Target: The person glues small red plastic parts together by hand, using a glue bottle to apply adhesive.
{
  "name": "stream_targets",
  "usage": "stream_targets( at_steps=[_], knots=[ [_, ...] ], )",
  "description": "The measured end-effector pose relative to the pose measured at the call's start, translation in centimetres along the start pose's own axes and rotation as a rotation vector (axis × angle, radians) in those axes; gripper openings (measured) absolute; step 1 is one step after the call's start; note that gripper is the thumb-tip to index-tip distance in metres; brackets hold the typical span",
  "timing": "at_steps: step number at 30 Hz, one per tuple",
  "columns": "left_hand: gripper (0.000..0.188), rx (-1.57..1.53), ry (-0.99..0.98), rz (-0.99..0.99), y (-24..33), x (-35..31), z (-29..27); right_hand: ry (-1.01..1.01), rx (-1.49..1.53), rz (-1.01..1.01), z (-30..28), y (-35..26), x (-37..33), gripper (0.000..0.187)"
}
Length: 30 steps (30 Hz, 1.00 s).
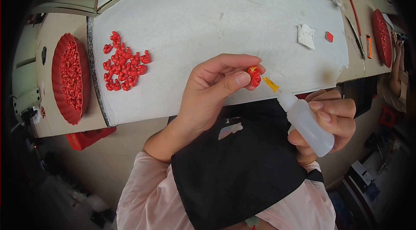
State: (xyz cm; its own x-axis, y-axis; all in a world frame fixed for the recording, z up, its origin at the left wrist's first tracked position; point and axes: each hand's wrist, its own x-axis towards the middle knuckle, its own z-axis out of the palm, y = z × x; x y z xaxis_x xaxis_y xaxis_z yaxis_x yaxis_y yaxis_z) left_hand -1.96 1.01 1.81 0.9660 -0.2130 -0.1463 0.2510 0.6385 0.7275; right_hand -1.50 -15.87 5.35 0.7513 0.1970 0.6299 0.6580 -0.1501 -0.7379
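Between thumb and fingers, my left hand [212, 85] pinches a small glossy red figurine [254, 75] with a bit of yellow on its upper part. My right hand [331, 115] is wrapped round a translucent white squeeze bottle [310, 126], tilted so that its yellow needle tip [271, 84] points at the figurine. The tip is at the figurine's right side; whether they touch I cannot tell. Left of my hands, a loose cluster of similar red figurines [123, 67] lies on the white paper sheet [195, 22].
A red fluted tray [58, 78] full of small red pieces stands at the far left, another red tray [376, 35] at the far right. A folded white tissue [306, 36], a small red square [329, 36], tweezers [356, 35] and an orange tube [368, 47] lie on the right.
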Motion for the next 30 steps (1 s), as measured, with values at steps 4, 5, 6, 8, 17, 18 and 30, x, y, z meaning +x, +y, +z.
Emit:
stream_targets(
  at_steps=[4, 5, 6, 8, 17, 18, 30],
  knots=[
    [0.022, 0.003, 0.010, -0.013, -0.1, 0.0, -0.1, -0.006, -0.008, -0.002, 0.0, 0.3, -0.1, 0.043],
    [0.022, 0.005, 0.013, -0.014, -0.2, 0.1, -0.1, -0.014, -0.027, 0.000, 0.0, 0.4, -0.2, 0.043],
    [0.022, 0.009, 0.004, -0.008, -0.2, 0.1, -0.1, -0.024, -0.053, -0.002, -0.1, 0.3, -0.2, 0.043],
    [0.021, 0.010, -0.008, -0.001, -0.1, 0.1, -0.1, -0.035, -0.067, -0.004, 0.0, 0.0, 0.1, 0.043],
    [0.023, -0.210, 0.000, -0.092, -0.1, 0.7, -0.6, 0.160, 0.126, 0.101, -1.1, 1.1, 0.9, 0.048],
    [0.024, -0.319, -0.015, -0.140, -0.3, 0.9, -1.0, 0.162, 0.135, 0.138, -1.1, 1.7, 1.6, 0.045],
    [0.025, -0.569, -0.009, -0.220, -0.7, 1.6, -2.1, -0.167, -0.064, 0.415, 1.6, 12.0, 11.8, 0.013]
  ],
)
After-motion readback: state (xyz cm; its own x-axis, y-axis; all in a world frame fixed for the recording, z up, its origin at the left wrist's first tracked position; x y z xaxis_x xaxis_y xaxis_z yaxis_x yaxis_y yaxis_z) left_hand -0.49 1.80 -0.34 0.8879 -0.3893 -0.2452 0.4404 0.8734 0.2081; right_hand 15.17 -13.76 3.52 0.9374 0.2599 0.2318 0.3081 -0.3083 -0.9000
